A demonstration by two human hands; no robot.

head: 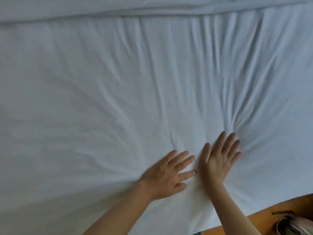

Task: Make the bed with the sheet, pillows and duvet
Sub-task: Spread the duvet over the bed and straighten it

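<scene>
Both hands flat on the white sheet near the bed's near edge.

Left hand and right hand lie side by side, fingers straight and slightly spread, pressing the sheet; creases fan out from the right fingertips. Forearms are cut off below. A folded white layer along the far edge is blurred; the orange floor shows at the lower right.

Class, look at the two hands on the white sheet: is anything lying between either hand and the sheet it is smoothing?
Nothing visible does. The left hand and the right hand both lie flat, fingers spread, directly on the sheet. Only the sheet's own creases fan out beyond the right hand's fingertips.
</scene>
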